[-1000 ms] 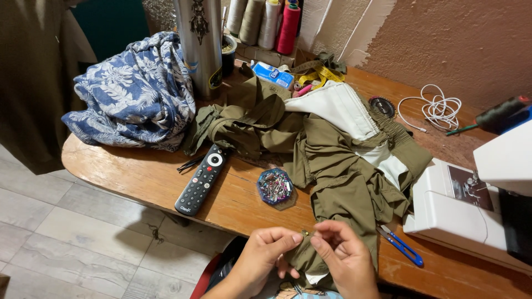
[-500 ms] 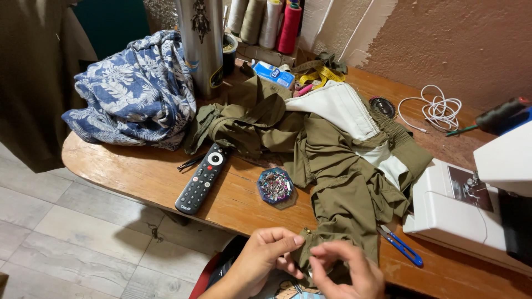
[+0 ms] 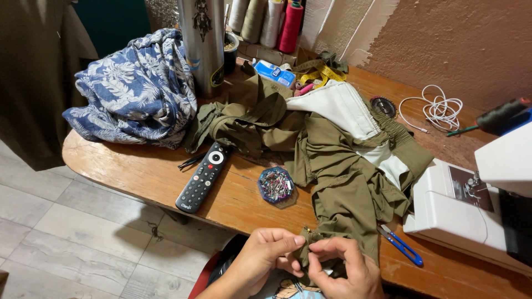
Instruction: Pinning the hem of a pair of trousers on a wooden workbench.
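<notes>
Both hands pinch the olive trousers' (image 3: 343,188) hem at the table's (image 3: 138,171) near edge: left hand (image 3: 266,257) fingers clamped on the fold, right hand (image 3: 341,268) fingertips closed on it. Just beyond the fingers, a dish (image 3: 276,186) holds pins.

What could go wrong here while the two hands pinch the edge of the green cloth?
The pin dish sits close to the table edge; a tug on the green cloth might drag it off. The blue snips lie beside the cloth and could catch it. The left hand and right hand pinch something small, perhaps a pin, which could prick a finger.
</notes>
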